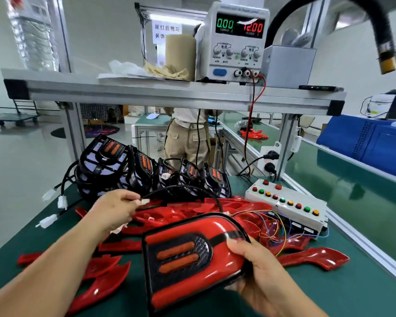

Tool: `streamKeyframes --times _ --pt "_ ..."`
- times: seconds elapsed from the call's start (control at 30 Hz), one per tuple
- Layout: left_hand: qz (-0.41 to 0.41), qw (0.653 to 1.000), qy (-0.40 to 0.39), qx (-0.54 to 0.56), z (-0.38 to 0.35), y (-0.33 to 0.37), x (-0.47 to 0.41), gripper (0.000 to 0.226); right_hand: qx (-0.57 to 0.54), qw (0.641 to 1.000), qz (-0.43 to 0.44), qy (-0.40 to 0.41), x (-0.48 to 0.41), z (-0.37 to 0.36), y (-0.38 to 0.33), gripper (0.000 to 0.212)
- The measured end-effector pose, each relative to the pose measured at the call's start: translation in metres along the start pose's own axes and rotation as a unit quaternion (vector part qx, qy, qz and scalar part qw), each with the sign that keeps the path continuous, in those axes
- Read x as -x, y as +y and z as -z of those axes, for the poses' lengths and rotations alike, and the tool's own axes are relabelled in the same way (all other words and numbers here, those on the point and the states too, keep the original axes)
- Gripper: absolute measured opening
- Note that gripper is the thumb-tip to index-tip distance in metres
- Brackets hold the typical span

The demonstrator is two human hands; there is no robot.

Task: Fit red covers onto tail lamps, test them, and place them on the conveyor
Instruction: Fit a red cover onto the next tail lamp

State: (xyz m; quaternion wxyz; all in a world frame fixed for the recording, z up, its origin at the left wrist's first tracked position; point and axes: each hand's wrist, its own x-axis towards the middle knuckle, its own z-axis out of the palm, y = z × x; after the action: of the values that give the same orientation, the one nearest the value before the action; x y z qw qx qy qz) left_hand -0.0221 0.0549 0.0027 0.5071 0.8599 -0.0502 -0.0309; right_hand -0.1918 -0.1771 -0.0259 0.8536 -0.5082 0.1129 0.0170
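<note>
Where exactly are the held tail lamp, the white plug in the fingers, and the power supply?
tail lamp (192, 282): head view, lower red cover.
white plug (145, 201): head view, its tip beyond the fingertips.
power supply (237, 45): head view, white front panel between the knobs.

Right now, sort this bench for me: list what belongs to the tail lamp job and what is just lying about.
Job in hand: covered tail lamp; its white connector; loose red covers; bare tail lamps; button test box; power supply; green conveyor.

Lying about: brown paper roll; crumpled plastic sheet; black hose; blue box.
</note>
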Motion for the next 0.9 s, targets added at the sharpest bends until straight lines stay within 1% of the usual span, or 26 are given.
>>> streamKeyframes --times 0.03,0.07,0.13,0.2,0.23,0.33,0.37,0.43,0.53,0.6,0.63,0.67,0.7,0.73,0.77,0.8,0.83,0.9 --pt "-0.015 0.995 0.04 -0.085 0.005 -0.006 -0.008 0.027 0.003 1.0 -0.008 0.022 0.004 0.002 0.007 0.047" --pt "-0.018 0.985 0.063 -0.161 0.008 -0.012 -0.014 0.031 0.008 0.999 -0.016 0.043 0.008 0.004 0.013 0.052" --pt "0.0 0.966 0.066 -0.25 0.009 -0.025 -0.024 0.049 0.019 0.997 -0.033 0.072 0.013 0.007 0.019 0.059" --pt "0.03 0.952 0.044 -0.3 0.005 -0.035 -0.03 0.064 0.036 0.995 -0.049 0.073 0.019 0.005 0.018 0.057" --pt "0.037 0.947 0.034 -0.318 0.004 -0.04 -0.032 0.067 0.054 0.995 -0.055 0.071 0.022 0.005 0.016 0.055" --pt "0.03 0.936 0.045 -0.346 0.002 -0.05 -0.038 0.06 0.157 0.981 -0.087 0.074 0.033 0.006 0.007 0.04" --pt "0.027 0.936 0.055 -0.346 0.003 -0.052 -0.039 0.057 0.212 0.969 -0.1 0.077 0.035 0.008 0.003 0.042" --pt "0.015 0.934 0.062 -0.352 0.003 -0.054 -0.038 0.049 0.345 0.928 -0.106 0.088 0.037 0.015 -0.007 0.049" --pt "-0.01 0.931 0.081 -0.355 0.006 -0.053 -0.038 0.038 0.535 0.838 -0.057 0.092 0.035 0.026 -0.023 0.058" --pt "-0.031 0.942 0.123 -0.31 0.01 -0.048 -0.04 0.033 0.636 0.766 0.015 0.095 0.028 0.031 -0.035 0.056" --pt "-0.042 0.949 0.14 -0.279 0.012 -0.045 -0.041 0.03 0.662 0.741 0.055 0.1 0.022 0.031 -0.043 0.053" --pt "-0.045 0.96 0.147 -0.236 0.015 -0.04 -0.044 0.026 0.672 0.727 0.095 0.106 0.014 0.031 -0.05 0.048" --pt "-0.038 0.976 0.147 -0.159 0.018 -0.034 -0.047 0.023 0.679 0.713 0.132 0.115 0.003 0.029 -0.057 0.041" --pt "-0.016 0.99 0.133 -0.049 0.023 -0.025 -0.049 0.019 0.691 0.693 0.164 0.123 -0.009 0.025 -0.064 0.035" --pt "0.009 0.992 0.106 0.075 0.028 -0.015 -0.051 0.016 0.708 0.669 0.186 0.129 -0.022 0.021 -0.069 0.029" --pt "0.022 0.979 0.072 0.192 0.032 -0.005 -0.051 0.015 0.728 0.643 0.198 0.134 -0.037 0.017 -0.073 0.024" --pt "0.018 0.959 0.043 0.28 0.036 0.005 -0.051 0.016 0.749 0.616 0.199 0.14 -0.053 0.014 -0.073 0.021" --pt "-0.036 0.919 0.029 0.391 0.04 0.025 -0.045 0.022 0.794 0.566 0.157 0.157 -0.079 0.011 -0.069 0.018"
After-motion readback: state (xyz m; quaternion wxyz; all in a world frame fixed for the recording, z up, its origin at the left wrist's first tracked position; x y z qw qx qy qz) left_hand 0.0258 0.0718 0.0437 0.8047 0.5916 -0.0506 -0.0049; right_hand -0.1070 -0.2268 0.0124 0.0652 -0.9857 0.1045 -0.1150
